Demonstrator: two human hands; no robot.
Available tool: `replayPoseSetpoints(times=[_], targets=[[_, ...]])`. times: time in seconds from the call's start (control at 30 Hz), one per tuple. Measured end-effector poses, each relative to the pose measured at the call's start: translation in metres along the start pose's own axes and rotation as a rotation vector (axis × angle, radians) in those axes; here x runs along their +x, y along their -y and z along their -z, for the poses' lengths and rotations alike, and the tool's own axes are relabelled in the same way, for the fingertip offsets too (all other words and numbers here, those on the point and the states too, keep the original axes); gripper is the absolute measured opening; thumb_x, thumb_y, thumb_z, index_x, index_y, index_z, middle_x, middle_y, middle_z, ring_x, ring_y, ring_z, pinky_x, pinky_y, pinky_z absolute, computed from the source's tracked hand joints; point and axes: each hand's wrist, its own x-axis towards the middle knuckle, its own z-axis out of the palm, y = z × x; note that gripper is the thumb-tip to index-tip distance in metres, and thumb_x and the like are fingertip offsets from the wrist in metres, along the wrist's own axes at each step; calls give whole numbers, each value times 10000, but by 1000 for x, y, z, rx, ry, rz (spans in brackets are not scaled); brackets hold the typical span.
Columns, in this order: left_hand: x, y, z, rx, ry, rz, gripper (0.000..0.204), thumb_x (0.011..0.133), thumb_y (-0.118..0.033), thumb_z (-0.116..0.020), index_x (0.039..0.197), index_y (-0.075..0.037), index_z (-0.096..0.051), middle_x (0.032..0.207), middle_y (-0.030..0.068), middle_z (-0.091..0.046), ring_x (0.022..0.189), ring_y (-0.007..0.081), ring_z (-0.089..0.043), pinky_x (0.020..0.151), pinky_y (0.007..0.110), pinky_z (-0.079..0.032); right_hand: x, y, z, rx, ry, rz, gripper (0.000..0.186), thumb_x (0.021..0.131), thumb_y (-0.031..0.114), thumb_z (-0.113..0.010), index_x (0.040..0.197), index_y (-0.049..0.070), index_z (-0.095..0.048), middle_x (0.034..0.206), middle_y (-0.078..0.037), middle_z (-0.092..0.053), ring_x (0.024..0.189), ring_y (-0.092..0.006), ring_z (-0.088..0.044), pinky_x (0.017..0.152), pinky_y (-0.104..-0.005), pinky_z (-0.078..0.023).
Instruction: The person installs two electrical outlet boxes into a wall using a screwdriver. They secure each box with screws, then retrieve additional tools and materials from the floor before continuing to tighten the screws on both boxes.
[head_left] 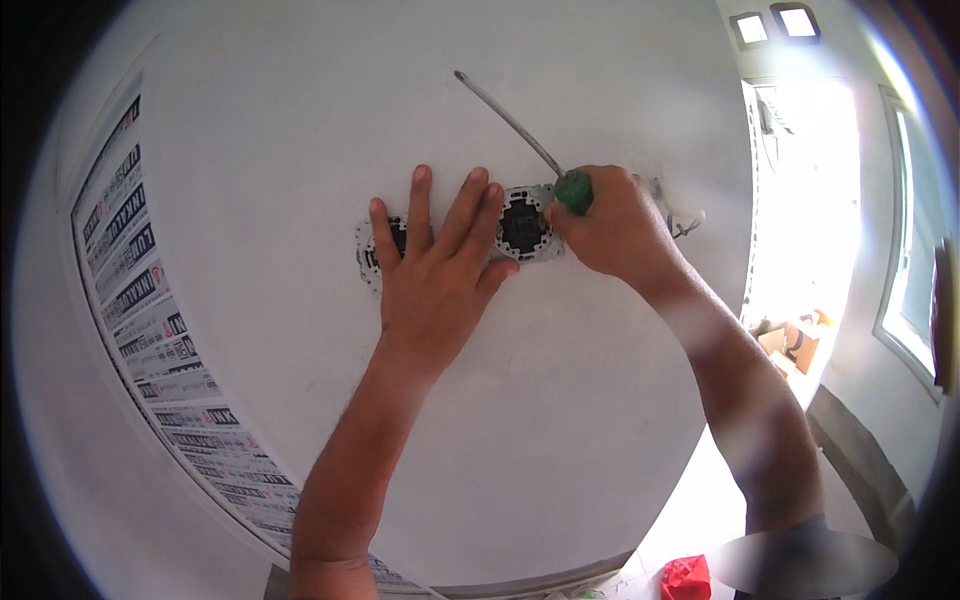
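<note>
Two or more black electrical mechanisms with pale metal mounting frames are set in a row in the white wall. My left hand (438,265) lies spread over the left part of the row, covering much of the left mechanism (372,258). To the right of its fingers the round black mechanism (523,224) shows more fully. My right hand (618,222) is closed round the green handle of a screwdriver (512,122), beside that mechanism's right edge. The screwdriver's long metal shaft points up and left, away from the mechanisms. What lies behind my right hand is hidden.
Loose wires (686,218) stick out of the wall right of my right hand. A panel covered with printed film (165,330) runs down the left. On the right are a bright doorway (805,200) and a cardboard box (800,340). A red bag-like item (686,578) lies low on the floor.
</note>
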Motion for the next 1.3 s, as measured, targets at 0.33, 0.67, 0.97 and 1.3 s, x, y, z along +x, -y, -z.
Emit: replayPoseSetpoints(times=[0.33, 0.67, 0.97, 1.3], targets=[[0, 2, 2, -28, -6, -8, 740, 941, -439, -721, 1590, -187, -470, 1684, -13, -383, 1600, 384, -195, 1231, 719, -102, -3, -5, -8, 83, -48, -88, 261, 899, 192, -742, 1045, -24, -748, 884, -197, -752, 826, -311, -755, 754, -422, -595], [-1, 10, -4, -78, -67, -48, 709, 942, -464, -723, 1553, -166, -521, 1669, 1, -399, 1579, 392, -222, 1215, 709, -94, 3, -14, -17, 96, -95, -83, 249, 886, 211, -757, 1009, -4, -747, 845, -183, -745, 780, -306, -745, 736, -423, -586], [0, 10, 0, -52, -105, -83, 683, 937, -447, -742, 1529, -167, -548, 1635, 2, -448, 1552, 367, -273, 1202, 696, -141, -1, -22, -20, 123, -136, -92, 267, 878, 223, -779, 992, -14, -738, 841, -178, -747, 785, -309, -738, 729, -427, -579], [8, 2, 14, -153, -98, -92, 657, 837, -255, -852, 1432, -99, -621, 1457, 17, -555, 1332, 306, -481, 1186, 553, -281, -4, -11, -15, 101, -123, -74, 276, 880, 216, -777, 1019, -21, -745, 879, -193, -752, 837, -332, -748, 752, -431, -584]])
